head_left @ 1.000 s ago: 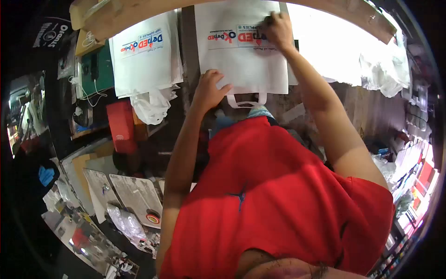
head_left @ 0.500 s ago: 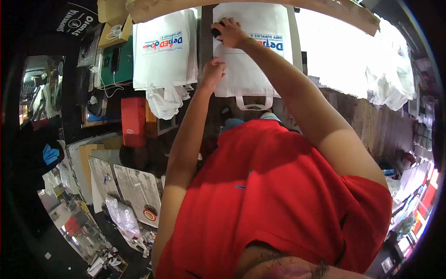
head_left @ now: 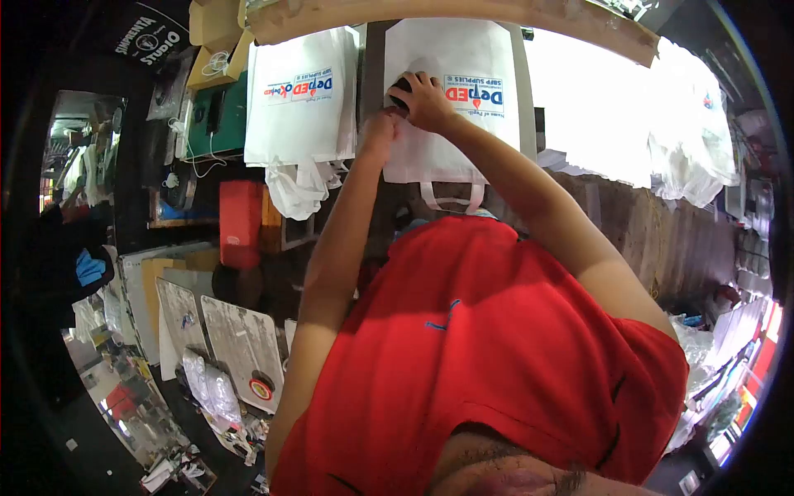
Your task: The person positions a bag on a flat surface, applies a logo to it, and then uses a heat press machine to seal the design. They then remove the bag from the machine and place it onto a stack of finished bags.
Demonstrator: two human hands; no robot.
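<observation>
A white tote bag (head_left: 459, 54) with a printed DepED logo lies flat on a grey board (head_left: 527, 107), its handle (head_left: 451, 198) hanging over the near edge. My right hand (head_left: 428, 101) is on the bag's left part, left of the logo, with its fingers closed around a small dark rounded object (head_left: 402, 86). Its exact kind does not show. Just below, at the bag's left edge, is my left hand (head_left: 381, 132), fingers curled in close to the dark object. Whatever lies between those fingers is hidden.
A stack of printed white tote bags (head_left: 302, 124) lies to the left, handles drooping. More white bags (head_left: 691, 124) are at the right in bright light. A brown cardboard edge (head_left: 463, 18) crosses the far side. A red box (head_left: 240, 223) stands lower left.
My right hand has moved toward me along the bag's left side with the dark object. My left hand has stayed by the left edge; the two hands are now close together.
</observation>
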